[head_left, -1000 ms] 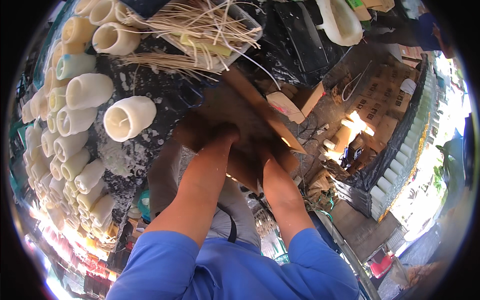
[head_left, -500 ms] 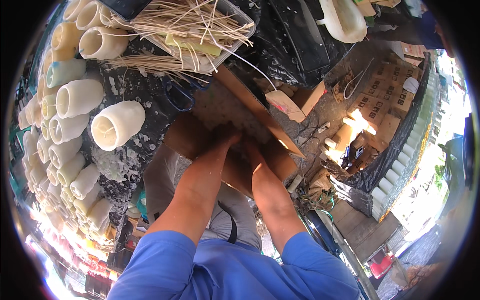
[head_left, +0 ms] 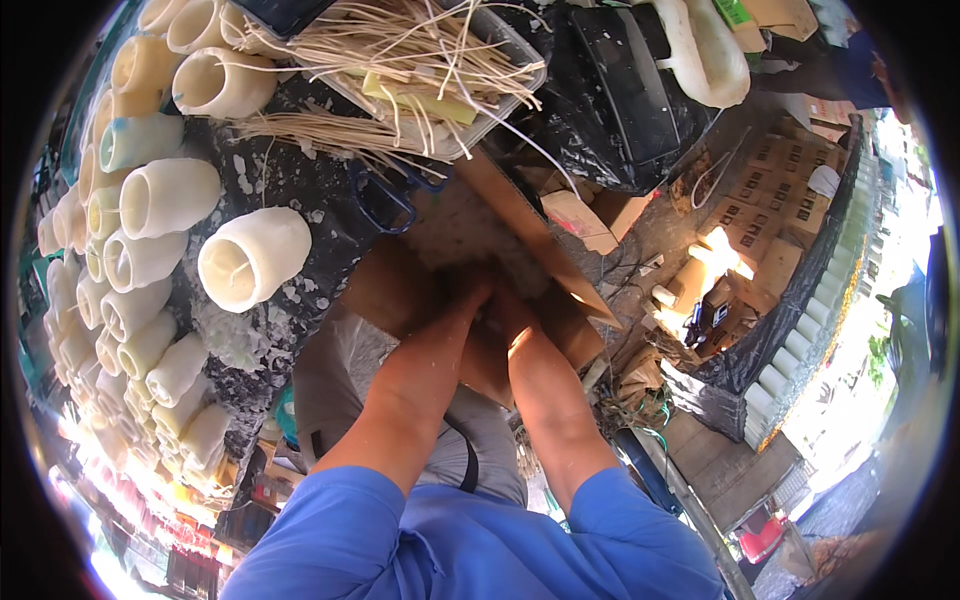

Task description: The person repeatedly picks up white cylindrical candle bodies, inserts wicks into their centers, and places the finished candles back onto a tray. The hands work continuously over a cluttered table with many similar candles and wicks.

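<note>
Both my hands reach down into a cardboard box [head_left: 535,235] that stands open between my knees and the table. Pale, lumpy material [head_left: 462,228] lies inside it, in shadow. My left hand [head_left: 480,284] and my right hand [head_left: 507,304] are close together, low in the box. Shade hides the fingers of both, and whether they hold anything does not show. Blue-handled scissors [head_left: 385,205] rest at the table's edge beside the box. A cream-coloured, hollow wax cup [head_left: 254,258] with a wick-like strand inside stands nearest on the table.
Many similar cups [head_left: 170,198] crowd the table's left side. A tray [head_left: 525,85] of long pale wicks is at the far side, beside a black plastic sheet [head_left: 545,130]. Flattened cartons [head_left: 770,190] and a small opened carton [head_left: 590,215] lie to the right.
My hands have drawn closer together inside the box. The whole view has shifted slightly, so the table and tray appear farther right and lower.
</note>
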Tool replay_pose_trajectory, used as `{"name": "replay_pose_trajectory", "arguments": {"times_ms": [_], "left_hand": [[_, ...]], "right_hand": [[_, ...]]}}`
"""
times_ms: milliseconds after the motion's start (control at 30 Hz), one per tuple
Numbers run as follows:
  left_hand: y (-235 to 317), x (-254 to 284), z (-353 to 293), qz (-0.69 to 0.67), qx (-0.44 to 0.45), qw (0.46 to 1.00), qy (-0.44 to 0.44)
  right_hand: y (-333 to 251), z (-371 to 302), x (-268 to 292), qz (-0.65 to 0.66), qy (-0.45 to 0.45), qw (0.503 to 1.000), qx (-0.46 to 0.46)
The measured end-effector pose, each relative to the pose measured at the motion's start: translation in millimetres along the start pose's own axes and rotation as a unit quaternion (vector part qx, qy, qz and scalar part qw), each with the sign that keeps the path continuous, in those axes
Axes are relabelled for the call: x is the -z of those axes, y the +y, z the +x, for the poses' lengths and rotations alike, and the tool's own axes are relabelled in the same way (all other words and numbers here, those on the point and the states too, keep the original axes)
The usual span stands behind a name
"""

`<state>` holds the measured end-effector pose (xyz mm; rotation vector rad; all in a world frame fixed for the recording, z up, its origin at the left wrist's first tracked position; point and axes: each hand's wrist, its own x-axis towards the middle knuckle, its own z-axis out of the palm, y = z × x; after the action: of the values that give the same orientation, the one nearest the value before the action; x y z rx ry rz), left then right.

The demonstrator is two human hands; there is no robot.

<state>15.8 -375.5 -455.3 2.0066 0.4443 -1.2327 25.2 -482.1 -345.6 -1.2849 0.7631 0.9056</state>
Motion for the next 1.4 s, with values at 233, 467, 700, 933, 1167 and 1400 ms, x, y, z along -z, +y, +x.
{"name": "replay_pose_trajectory", "arguments": {"times_ms": [233,467,700,933,1167,1400], "left_hand": [[61.7,21.1,-58.9,-0.084,0.015,0.985,0.147],[113.5,86.6,-216.7,-0.07,-0.243,0.933,0.256],[85.1,193.0,-379.3,-0.053,-0.449,0.778,0.436],[0.0,254.4,-441.7,-0.114,-0.349,0.742,0.562],[-62.4,314.0,-399.5,-0.405,-0.188,0.757,0.476],[-72.7,313.3,-405.6,-0.268,-0.155,0.784,0.538]], "right_hand": [[-17.9,-12.7,2.0,-0.029,0.045,0.997,-0.051],[-65.7,-99.7,-26.6,0.213,-0.066,0.97,0.096],[-134.7,-207.0,-126.0,0.344,-0.343,0.871,0.076],[-131.4,-211.7,-252.4,0.276,-0.303,0.909,-0.075],[-125.2,-185.3,-335.0,0.268,-0.209,0.938,-0.063],[-134.2,-191.8,-339.6,0.18,-0.158,0.97,-0.031]]}}
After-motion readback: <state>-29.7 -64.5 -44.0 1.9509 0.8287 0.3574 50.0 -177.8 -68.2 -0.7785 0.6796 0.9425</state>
